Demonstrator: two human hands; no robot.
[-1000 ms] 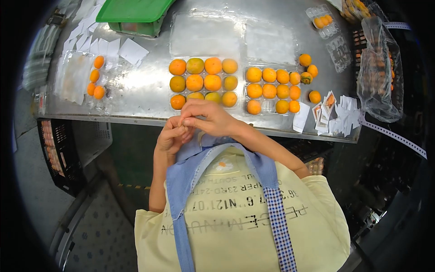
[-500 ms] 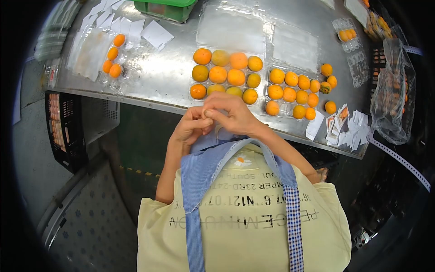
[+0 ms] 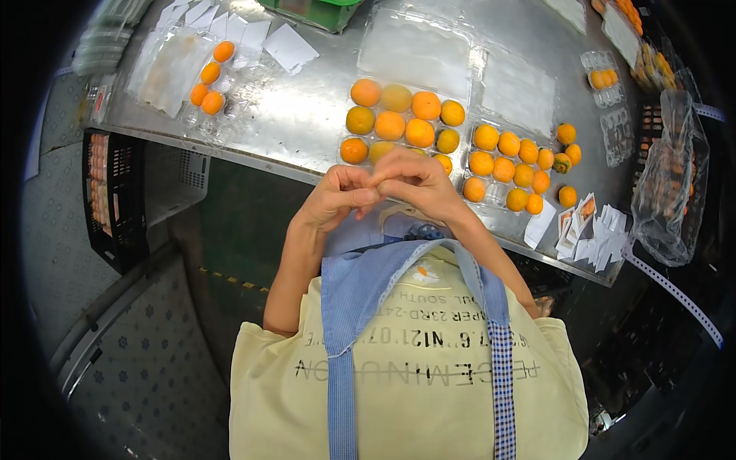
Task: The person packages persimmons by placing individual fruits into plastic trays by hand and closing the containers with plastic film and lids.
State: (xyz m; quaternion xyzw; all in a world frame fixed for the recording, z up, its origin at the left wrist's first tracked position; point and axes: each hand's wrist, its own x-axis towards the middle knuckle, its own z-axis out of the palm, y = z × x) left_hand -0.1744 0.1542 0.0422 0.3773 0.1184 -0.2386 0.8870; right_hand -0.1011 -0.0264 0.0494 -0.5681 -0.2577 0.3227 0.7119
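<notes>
My left hand (image 3: 337,201) and my right hand (image 3: 418,182) meet in front of my chest, just off the table's near edge. Their fingertips are pinched together; whatever they hold, if anything, is too small to make out. Just beyond them is an open clear tray (image 3: 379,116) with rows of orange and greenish-orange fruit, its near row partly hidden by my right hand. To its right lies a second open clear tray (image 3: 494,182) of smaller orange fruit, with a gap in the near row.
On the metal table (image 3: 291,115) are a green-lidded box (image 3: 322,14), white cards (image 3: 290,47), a left tray with orange fruit (image 3: 211,73), loose fruit (image 3: 567,196) and a card pile (image 3: 602,239). Black crates (image 3: 115,199) flank the table.
The view has shifted and turned, so the table and trays sit further right and tilted. My hands stay together at the fingertips, with fingers slightly rearranged.
</notes>
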